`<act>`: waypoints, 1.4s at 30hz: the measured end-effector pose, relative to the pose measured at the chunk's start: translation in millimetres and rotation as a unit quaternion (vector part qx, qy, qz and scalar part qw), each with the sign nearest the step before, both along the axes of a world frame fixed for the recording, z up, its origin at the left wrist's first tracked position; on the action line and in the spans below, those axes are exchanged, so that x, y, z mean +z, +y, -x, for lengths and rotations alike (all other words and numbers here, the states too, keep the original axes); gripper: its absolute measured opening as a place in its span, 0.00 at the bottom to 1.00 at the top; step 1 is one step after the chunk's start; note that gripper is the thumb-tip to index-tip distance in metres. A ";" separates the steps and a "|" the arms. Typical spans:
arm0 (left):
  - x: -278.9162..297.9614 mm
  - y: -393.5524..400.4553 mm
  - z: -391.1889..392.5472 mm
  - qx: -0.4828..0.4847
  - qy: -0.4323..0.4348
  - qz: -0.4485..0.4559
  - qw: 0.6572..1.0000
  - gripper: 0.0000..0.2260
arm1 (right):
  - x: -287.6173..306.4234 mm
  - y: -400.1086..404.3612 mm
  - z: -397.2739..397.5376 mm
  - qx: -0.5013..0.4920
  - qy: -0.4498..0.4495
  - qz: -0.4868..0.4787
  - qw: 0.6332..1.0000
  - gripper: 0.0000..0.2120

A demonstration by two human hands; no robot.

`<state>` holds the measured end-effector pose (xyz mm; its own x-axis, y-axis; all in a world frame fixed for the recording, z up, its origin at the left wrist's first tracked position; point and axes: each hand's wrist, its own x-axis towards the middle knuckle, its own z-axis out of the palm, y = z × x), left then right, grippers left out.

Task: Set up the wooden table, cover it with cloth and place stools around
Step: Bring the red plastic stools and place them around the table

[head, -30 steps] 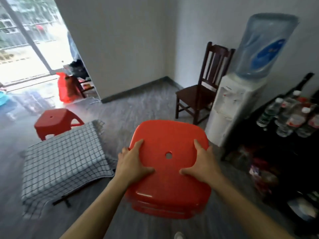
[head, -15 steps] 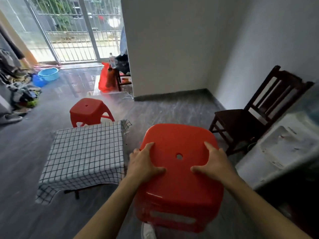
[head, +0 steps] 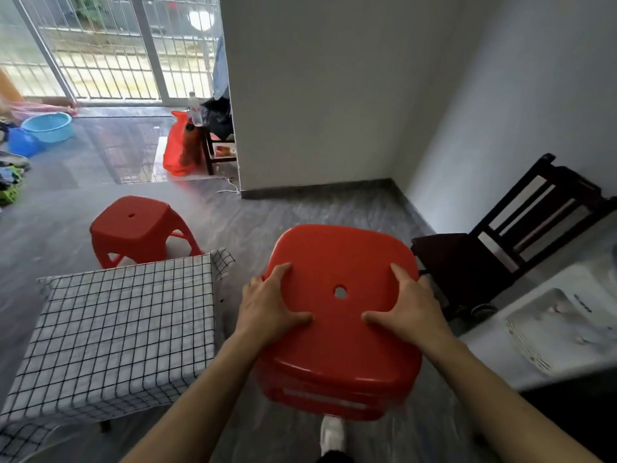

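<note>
between the checked table and the dark chair, a red plastic stool [head: 340, 315] was held up off the grey floor [head: 300, 212], carried seat-up in front of the person. it looked like more than one stool nested together, since a second rim showed under the top seat at the near edge. the left hand [head: 270, 310] gripped the seat's left side, thumb lying across the top toward the small round hole in the middle and fingers wrapped over the edge. the right hand [head: 407, 310] mirrored it on the right side, thumb on top, fingers curled round the rim. both forearms reached in from the bottom of the view.

to the left, just beside the carried stool, stood the low table [head: 105, 427], of which only a dark leg showed under the black-and-white checked cloth [head: 117, 332] covering its whole top and hanging over the sides. at the table's far side a second red stool [head: 137, 228] stood on the floor, close to the far cloth edge.

a dark wooden chair [head: 500, 259] stood by the right wall, near the carried stool. a white appliance [head: 561, 325] filled the right edge, blurred. a white shoe [head: 332, 436] showed below the stool. farther back were a red bag [head: 178, 145], a light blue basin [head: 48, 127] and a barred glass door [head: 110, 48].
</note>
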<state>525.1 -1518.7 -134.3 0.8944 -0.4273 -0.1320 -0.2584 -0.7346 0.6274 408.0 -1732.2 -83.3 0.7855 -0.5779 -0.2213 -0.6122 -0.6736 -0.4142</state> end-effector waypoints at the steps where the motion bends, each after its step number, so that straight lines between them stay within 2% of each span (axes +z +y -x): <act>1: -1.6 -6.9 -13.3 0.002 0.000 -0.003 1.000 0.48 | -3.2 -7.7 -13.0 0.001 -0.001 -0.006 1.000 0.57; 11: -32.9 -77.4 -141.5 0.072 0.018 -0.047 0.996 0.47 | -63.7 -94.4 -171.5 0.043 0.020 -0.062 0.997 0.57; 18: -80.3 -88.5 -212.3 0.120 0.045 -0.061 0.990 0.47 | -113.7 -104.1 -259.2 0.065 0.028 -0.074 0.995 0.54; 25: -210.0 -77.8 -301.0 0.125 0.089 -0.062 0.986 0.48 | -240.8 -88.0 -349.0 0.035 0.049 -0.096 0.993 0.54; 32: -352.5 -68.9 -352.7 0.121 0.116 -0.078 0.983 0.47 | -382.0 -72.6 -388.8 0.010 0.078 -0.096 0.992 0.53; 37: -424.0 -65.4 -372.2 0.107 0.138 -0.083 0.981 0.48 | -452.8 -67.4 -401.4 0.007 0.101 -0.096 0.990 0.53; 42: -469.5 -62.3 -383.2 0.095 0.150 -0.090 0.980 0.47 | -502.5 -61.5 -408.6 -0.005 0.121 -0.116 0.986 0.56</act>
